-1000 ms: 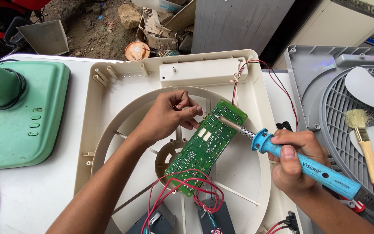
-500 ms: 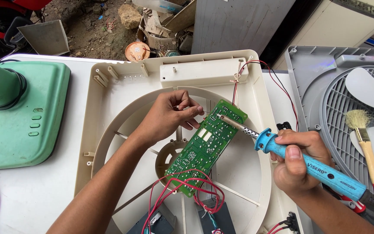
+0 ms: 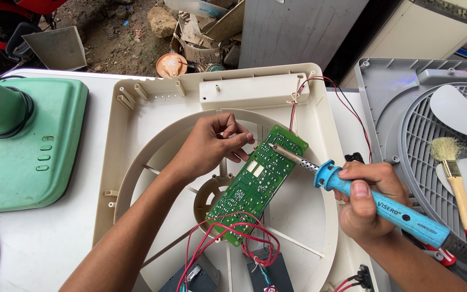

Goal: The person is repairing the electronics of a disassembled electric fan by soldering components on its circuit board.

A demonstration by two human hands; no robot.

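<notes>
Right hand clamped on blue soldering iron, tip on green circuit board lying over cream fan housing; left hand pinches thin solder wire; best feed wire sparingly, hold tip steady.

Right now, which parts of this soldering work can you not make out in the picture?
- Head view: the thin thing the left hand pinches is too small to name.
- The joint under the iron tip on the board is too small to judge.
- The right hand hides part of the handle.
- The dark boxes are cut off by the bottom edge.
</notes>
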